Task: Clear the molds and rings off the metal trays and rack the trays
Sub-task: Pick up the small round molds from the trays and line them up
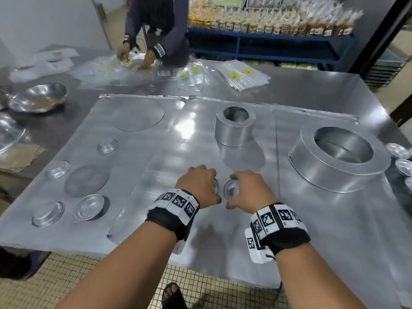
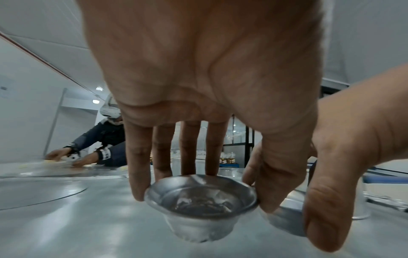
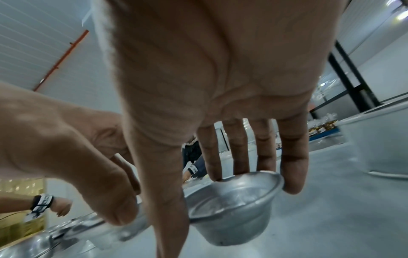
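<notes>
Three metal trays lie side by side: left tray [image 1: 66,230], middle tray [image 1: 200,141], right tray [image 1: 334,219]. Over the middle tray's near part, my left hand [image 1: 207,188] pinches a small metal cup mold [image 2: 200,206] by its rim, fingers behind and thumb at the right. Close beside it, my right hand [image 1: 243,190] grips a second small mold [image 3: 232,209], which is tilted. A tall ring [image 1: 234,126] stands farther back on the middle tray. A large wide ring [image 1: 338,152] sits on the right tray. Several shallow molds [image 1: 89,206] and two flat discs [image 1: 87,180] lie on the left tray.
Steel bowls [image 1: 38,97] stand at the table's left. More small molds [image 1: 399,152] sit past the right tray. Plastic bags [image 1: 240,74] cover the far side, where another person [image 1: 153,30] works. The trays overhang the table's near edge above a tiled floor [image 1: 66,275].
</notes>
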### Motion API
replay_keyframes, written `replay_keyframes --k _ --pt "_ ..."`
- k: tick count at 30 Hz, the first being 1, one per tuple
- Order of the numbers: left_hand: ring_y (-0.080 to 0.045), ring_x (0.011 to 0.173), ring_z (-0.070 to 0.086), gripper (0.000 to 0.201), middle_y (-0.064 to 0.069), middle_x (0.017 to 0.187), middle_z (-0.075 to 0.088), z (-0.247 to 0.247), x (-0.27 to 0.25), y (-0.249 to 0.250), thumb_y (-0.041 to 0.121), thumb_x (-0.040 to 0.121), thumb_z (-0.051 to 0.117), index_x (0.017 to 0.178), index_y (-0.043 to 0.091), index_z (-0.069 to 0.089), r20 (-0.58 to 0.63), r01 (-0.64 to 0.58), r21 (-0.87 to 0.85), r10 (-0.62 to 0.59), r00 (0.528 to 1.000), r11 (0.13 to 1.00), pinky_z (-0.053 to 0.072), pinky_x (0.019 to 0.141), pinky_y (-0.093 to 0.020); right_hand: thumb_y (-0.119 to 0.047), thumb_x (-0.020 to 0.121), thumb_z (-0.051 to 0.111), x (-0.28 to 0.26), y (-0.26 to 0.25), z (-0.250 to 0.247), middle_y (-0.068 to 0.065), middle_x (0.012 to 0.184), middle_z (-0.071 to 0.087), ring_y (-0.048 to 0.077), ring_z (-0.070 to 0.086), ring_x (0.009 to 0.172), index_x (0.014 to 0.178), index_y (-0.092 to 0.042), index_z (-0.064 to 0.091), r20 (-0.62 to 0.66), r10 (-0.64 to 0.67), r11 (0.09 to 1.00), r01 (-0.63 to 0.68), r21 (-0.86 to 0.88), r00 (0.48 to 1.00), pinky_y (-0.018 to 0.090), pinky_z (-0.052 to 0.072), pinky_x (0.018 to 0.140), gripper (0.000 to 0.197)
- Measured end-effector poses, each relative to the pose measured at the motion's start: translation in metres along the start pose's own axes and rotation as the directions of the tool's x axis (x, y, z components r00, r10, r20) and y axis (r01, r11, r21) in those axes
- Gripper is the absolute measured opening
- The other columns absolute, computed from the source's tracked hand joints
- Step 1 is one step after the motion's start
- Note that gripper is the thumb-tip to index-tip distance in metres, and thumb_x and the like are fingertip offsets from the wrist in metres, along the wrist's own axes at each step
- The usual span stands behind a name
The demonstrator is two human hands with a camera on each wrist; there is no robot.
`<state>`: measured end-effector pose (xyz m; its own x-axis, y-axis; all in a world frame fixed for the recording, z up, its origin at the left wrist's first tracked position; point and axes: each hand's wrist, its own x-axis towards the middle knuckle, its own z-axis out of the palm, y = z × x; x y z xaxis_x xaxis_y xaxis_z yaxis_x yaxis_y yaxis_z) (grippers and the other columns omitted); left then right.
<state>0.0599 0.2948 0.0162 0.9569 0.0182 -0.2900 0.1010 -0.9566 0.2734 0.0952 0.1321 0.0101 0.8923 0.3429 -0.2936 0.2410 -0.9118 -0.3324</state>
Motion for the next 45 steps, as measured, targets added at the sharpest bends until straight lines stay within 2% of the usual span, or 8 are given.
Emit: replay_keyframes --k 5,9,14,23,29,37,42,45 --pt "-0.026 0.109 0.052 0.064 -0.001 0.109 0.054 0.017 -0.009 0.069 0.047 0.069 0.073 0.125 0.022 0.055 0.033 -0.106 0.049 0.105 0.994 0.993 0.055 0.085 -0.045 -0.038 0.054 0.091 -0.044 0.063 -0.014 0.001 0.127 0.053 0.025 0.047 0.123 0.136 -0.026 0.052 -0.030 0.084 0.995 -0.082 0.060 0.996 0.044 0.051 0.095 0.091" --pt "-0.025 0.111 0.051 0.067 -0.001 0.116 0.054 0.035 -0.011 0.122 0.048 0.070 0.072 0.129 0.023 0.053 0.064 -0.175 0.083 0.170 0.983 0.981 0.054 0.086 -0.046 -0.037 0.053 0.091 -0.077 0.112 -0.025 0.000 0.127 0.053 0.024 0.048 0.123 0.135 -0.027 0.053 -0.053 0.137 0.988 -0.132 0.076 0.989 0.043 0.051 0.094 0.091" --pt "-0.025 0.108 0.054 0.064 0.000 0.111 0.054 0.057 -0.008 0.187 0.051 0.065 0.073 0.121 0.026 0.056 0.094 -0.259 0.089 0.251 0.963 0.962 0.054 0.086 -0.045 -0.038 0.050 0.092 -0.110 0.171 -0.038 0.001 0.126 0.053 0.024 0.048 0.122 0.134 -0.027 0.054 -0.070 0.199 0.977 -0.192 0.093 0.977 0.042 0.051 0.094 0.092" --pt "-0.025 0.108 0.054 0.070 0.000 0.115 0.052 0.085 0.001 0.285 0.054 0.064 0.072 0.126 0.026 0.055 0.127 -0.371 0.106 0.357 0.925 0.923 0.053 0.088 -0.043 -0.036 0.046 0.094 -0.153 0.261 -0.062 0.000 0.125 0.059 0.022 0.057 0.116 0.130 -0.026 0.058 -0.096 0.286 0.952 -0.271 0.144 0.954 0.040 0.052 0.094 0.092" --pt "-0.023 0.109 0.054 0.079 0.002 0.114 0.048 0.093 0.017 0.329 0.061 0.053 0.061 0.124 0.027 0.057 0.125 -0.405 0.087 0.393 0.911 0.910 0.053 0.090 -0.043 -0.038 0.048 0.093 -0.163 0.306 -0.077 0.000 0.124 0.060 0.021 0.058 0.115 0.132 -0.024 0.058 -0.096 0.319 0.940 -0.302 0.157 0.943 0.037 0.052 0.094 0.092" --pt "-0.027 0.106 0.056 0.069 -0.001 0.112 0.047 0.088 0.056 0.369 0.055 0.064 0.067 0.124 0.023 0.059 0.143 -0.491 0.061 0.480 0.866 0.869 0.051 0.092 -0.043 -0.036 0.049 0.093 -0.151 0.345 -0.103 -0.001 0.132 0.058 0.019 0.053 0.123 0.135 -0.022 0.056 -0.109 0.393 0.908 -0.366 0.204 0.913 0.038 0.049 0.098 0.094" --pt "-0.025 0.107 0.056 0.065 -0.001 0.108 0.049 0.078 0.090 0.395 0.055 0.063 0.066 0.118 0.022 0.061 0.140 -0.554 0.029 0.545 0.827 0.832 0.051 0.091 -0.040 -0.032 0.054 0.091 -0.134 0.364 -0.132 -0.001 0.133 0.058 0.019 0.052 0.125 0.138 -0.021 0.055 -0.135 0.427 0.895 -0.397 0.200 0.894 0.030 0.047 0.097 0.092" --pt "-0.026 0.105 0.057 0.060 -0.001 0.106 0.051 0.074 0.108 0.410 0.053 0.064 0.067 0.114 0.021 0.062 0.137 -0.585 0.024 0.577 0.805 0.811 0.052 0.089 -0.041 -0.035 0.050 0.091 -0.126 0.376 -0.148 -0.002 0.128 0.061 0.019 0.055 0.122 0.134 -0.022 0.057 -0.167 0.458 0.880 -0.419 0.223 0.873 0.034 0.050 0.097 0.092"
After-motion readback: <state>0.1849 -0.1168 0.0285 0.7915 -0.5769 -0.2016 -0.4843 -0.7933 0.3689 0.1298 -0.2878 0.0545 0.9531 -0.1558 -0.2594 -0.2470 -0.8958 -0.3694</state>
